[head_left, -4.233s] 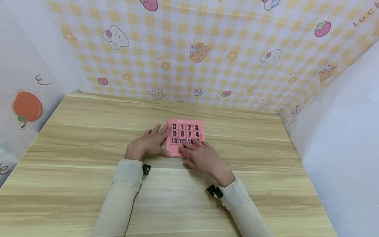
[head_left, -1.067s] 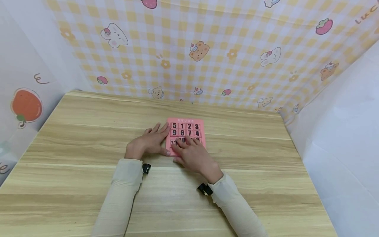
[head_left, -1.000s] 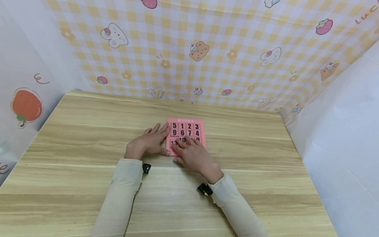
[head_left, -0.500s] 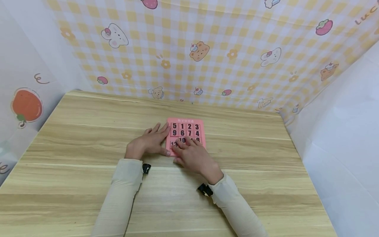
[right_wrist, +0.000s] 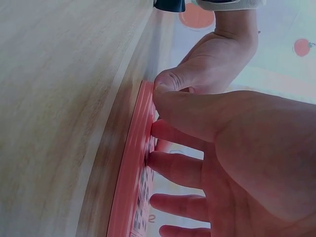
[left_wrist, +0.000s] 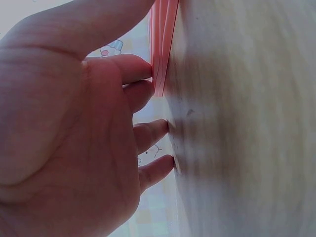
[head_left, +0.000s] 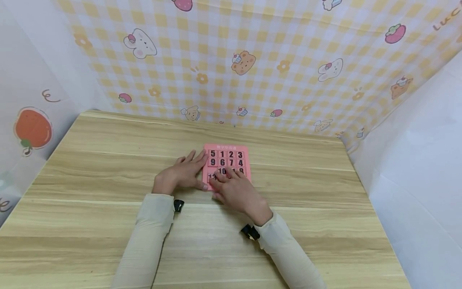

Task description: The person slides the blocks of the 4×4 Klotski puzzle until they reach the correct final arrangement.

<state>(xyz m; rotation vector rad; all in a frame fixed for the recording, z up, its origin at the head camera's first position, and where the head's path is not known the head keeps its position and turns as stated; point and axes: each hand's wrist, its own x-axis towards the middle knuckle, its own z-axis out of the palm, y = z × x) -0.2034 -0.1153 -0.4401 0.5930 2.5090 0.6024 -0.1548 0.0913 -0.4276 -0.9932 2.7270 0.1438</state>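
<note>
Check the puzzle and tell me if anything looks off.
Tile 13 looks out of line: it sits lower than tile 10, leaving a gap under tile 9. Part of the puzzle is hidden; no spill or damage shows.

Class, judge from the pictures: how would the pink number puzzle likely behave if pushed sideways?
The pink number puzzle would probably slide rather than tip, since it lies flat and low on the table. It looks stiff, as its outer edges appear straight in the head view. Some tiles may shift, because a gap shows below the 9 tile.
</note>
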